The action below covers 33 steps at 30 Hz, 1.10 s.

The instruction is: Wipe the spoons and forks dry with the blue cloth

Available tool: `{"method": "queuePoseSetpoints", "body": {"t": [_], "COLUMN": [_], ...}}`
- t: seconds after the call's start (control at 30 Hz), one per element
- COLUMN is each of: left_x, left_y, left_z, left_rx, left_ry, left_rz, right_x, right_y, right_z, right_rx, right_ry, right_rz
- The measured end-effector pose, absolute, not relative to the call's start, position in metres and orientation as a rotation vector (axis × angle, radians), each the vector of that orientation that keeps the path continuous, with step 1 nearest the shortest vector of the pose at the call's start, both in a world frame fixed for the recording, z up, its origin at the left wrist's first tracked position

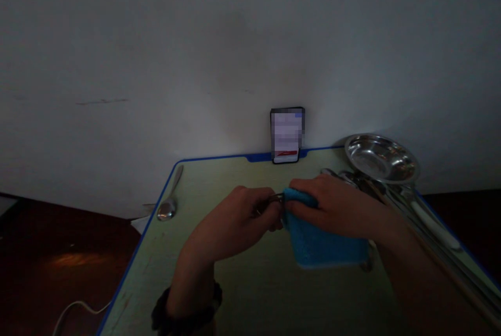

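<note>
My left hand (pixel 250 211), with a dark band at the wrist, is closed on a thin shiny metal utensil (pixel 277 197). Only a short stretch of it shows, so its kind is unclear. My right hand (pixel 324 203) grips a blue cloth (pixel 324 244), its fingers and thumb pinching the upper left corner around the utensil. The rest of the cloth hangs down over the table. Both hands are close together above the middle of the table.
A spoon (pixel 167 208) lies at the table's left edge. A phone (pixel 285 138) leans against the wall at the back. At the right are a steel bowl (pixel 381 158) and several utensils, one with a white handle (pixel 436 225). The table (pixel 235 294) has a blue rim.
</note>
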<state>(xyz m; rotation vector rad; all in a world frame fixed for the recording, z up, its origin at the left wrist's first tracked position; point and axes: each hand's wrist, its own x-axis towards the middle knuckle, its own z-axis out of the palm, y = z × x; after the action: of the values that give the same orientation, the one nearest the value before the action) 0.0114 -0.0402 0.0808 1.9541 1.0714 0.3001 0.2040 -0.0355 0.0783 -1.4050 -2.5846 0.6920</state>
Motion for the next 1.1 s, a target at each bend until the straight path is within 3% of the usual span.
{"method": "queuePoseSetpoints", "body": {"t": [1.1], "left_x": [0.0111], "left_y": [-0.0418], "left_z": [0.0835], "left_rx": [2.100], "left_ry": [1.116], "left_rz": [0.215], "right_x": [0.2029], "right_y": [-0.0334], "right_z": [0.0808], "right_rx": [-1.328], "right_ry": [-2.587], "right_rz": [0.730]}}
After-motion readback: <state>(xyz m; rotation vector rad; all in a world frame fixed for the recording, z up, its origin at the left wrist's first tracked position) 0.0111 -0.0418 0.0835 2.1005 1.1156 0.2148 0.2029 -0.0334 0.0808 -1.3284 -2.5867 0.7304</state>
